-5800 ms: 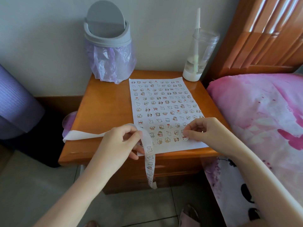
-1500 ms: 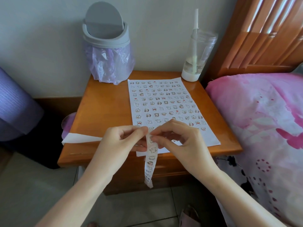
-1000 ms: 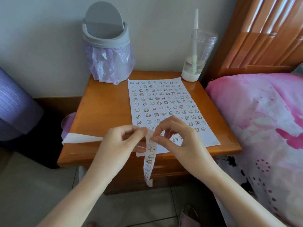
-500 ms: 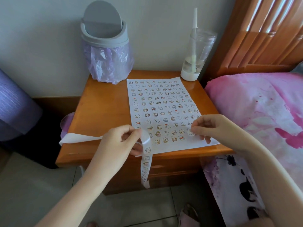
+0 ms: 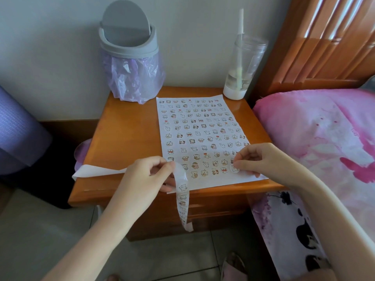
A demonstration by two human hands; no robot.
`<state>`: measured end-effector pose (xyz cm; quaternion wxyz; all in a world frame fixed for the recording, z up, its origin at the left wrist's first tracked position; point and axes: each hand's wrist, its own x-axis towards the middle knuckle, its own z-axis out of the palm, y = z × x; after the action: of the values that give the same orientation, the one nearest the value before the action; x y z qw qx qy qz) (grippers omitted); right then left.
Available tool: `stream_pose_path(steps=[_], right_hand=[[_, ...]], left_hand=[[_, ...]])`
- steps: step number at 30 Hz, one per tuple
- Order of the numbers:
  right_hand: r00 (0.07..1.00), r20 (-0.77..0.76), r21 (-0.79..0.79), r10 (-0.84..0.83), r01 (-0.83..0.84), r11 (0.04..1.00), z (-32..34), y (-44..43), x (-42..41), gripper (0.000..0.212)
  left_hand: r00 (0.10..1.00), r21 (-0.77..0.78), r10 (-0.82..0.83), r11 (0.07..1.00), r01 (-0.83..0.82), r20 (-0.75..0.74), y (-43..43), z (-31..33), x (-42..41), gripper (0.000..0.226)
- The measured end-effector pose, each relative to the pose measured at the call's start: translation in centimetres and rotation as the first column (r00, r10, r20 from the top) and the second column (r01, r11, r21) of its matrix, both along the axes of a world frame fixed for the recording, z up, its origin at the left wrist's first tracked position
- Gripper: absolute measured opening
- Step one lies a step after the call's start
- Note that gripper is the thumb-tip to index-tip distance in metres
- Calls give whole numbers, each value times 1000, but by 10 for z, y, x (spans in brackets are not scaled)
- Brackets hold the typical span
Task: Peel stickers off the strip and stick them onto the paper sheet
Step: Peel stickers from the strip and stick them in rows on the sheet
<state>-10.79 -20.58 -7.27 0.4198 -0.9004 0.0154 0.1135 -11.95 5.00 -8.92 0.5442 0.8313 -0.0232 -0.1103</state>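
Pinching strip (image 5: 182,180), left hand (image 5: 145,176); right hand (image 5: 256,159) pressing sticker (image 5: 234,169).

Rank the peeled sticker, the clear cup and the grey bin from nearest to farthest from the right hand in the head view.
1. peeled sticker, at the fingertips of the right hand
2. clear cup, back right of the table
3. grey bin, back left corner

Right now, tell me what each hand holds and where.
Left hand pinches the sticker strip at its bend. Right hand pinches one sticker by its upper edge, at the paper sheet.
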Motion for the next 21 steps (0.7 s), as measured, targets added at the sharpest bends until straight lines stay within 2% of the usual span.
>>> stream_pose_path(steps=[21], right_hand=[[996, 89, -63, -15, 20, 998, -10, 1, 0, 2]], left_hand=[[1000, 12, -8, 1000, 8, -13, 0, 0, 1, 17]])
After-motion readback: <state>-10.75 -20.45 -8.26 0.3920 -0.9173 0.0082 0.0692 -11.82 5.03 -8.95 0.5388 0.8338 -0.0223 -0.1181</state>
